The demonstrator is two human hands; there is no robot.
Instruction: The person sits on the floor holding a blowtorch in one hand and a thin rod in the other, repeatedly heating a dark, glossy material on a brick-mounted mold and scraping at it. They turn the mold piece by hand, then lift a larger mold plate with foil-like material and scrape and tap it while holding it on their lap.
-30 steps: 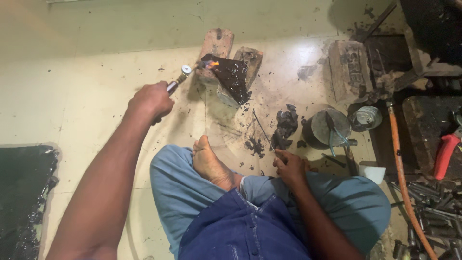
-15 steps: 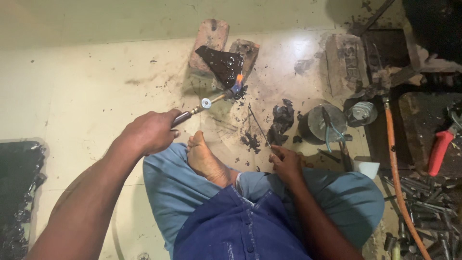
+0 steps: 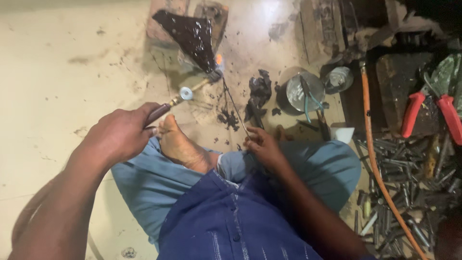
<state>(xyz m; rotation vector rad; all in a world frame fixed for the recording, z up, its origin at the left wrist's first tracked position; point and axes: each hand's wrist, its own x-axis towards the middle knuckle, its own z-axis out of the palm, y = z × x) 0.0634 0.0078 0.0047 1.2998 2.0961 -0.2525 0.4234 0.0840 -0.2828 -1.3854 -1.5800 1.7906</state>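
Note:
I sit cross-legged on the floor, one bare foot [image 3: 185, 147] showing between my knees. My left hand [image 3: 120, 135] grips the dark handle of a gas torch [image 3: 185, 94]. Its tip burns with a small orange flame under the lower corner of a black triangular metal piece [image 3: 190, 36]. That piece rests on two worn bricks [image 3: 211, 14]. My right hand [image 3: 262, 147] pinches a thin metal rod [image 3: 235, 108], which slants up toward the flame.
Dark scraps [image 3: 260, 94] lie on the stained floor. A metal tin [image 3: 301, 91] holds pliers. An orange hose [image 3: 373, 154] runs down the right. Red-handled cutters [image 3: 430, 108] and a heap of bolts and tools [image 3: 409, 178] fill the right side.
My left hand has drawn back toward my foot with the torch. The flame has dropped from the top of the black piece to its lower corner. My right hand stays put.

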